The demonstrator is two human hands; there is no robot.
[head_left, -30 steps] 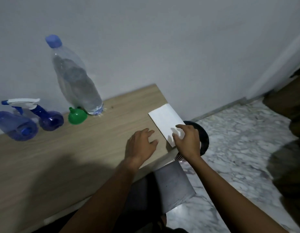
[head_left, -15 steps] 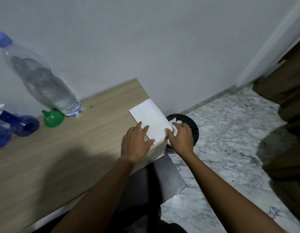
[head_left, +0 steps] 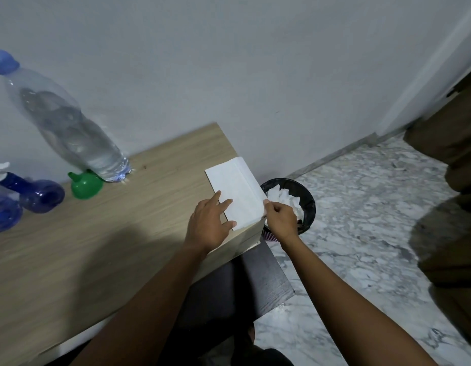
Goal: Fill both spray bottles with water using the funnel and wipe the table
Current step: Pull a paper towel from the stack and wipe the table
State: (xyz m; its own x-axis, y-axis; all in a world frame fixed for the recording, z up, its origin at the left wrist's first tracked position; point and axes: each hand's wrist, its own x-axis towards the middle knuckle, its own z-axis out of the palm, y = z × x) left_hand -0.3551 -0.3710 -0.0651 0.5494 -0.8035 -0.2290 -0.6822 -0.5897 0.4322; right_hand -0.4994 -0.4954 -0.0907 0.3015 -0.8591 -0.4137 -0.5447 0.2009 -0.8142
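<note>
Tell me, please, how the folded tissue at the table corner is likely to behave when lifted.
The folded tissue looks thin and flat, so probably light and floppy, drooping where the right hand pinches it. It lies at the table edge beside the bin, so a push could slide it off.

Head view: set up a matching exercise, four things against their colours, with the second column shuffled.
Things:
1. funnel
2. paper sheet
3. bin
4. water bottle

Colours:
A. black
B. green
C. clear
D. white

Pairs: 1-B, 2-D, 3-A, 4-C
</note>
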